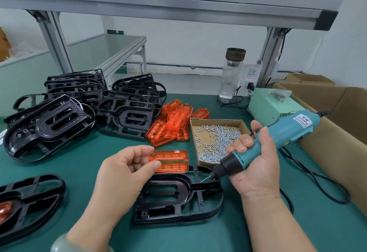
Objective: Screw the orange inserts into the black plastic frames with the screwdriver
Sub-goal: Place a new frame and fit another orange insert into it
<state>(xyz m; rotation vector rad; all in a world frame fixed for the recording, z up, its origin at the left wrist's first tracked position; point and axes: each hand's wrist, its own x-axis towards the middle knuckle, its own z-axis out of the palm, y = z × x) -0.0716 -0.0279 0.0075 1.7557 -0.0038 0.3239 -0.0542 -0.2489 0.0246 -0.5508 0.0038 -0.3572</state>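
"KEENWISE" on the white sticker of the teal screwdriver [276, 138], "LED" partly showing on the pale green power box [272, 104], shelf label too blurry to read

Left hand [127, 169] raised, fingers [152, 166] pinching orange insert [174, 161]; right hand [256, 164] palm up, fingers [241, 146] wrapped round screwdriver [286, 130].

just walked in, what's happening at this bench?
A person is assembling parts. The left hand pinches one orange insert just above an empty black frame on the green mat; the insert is not yet seated. The right hand grips a teal electric screwdriver, its bit pointing down at the frame. A box of screws, more orange inserts and stacked frames lie behind.
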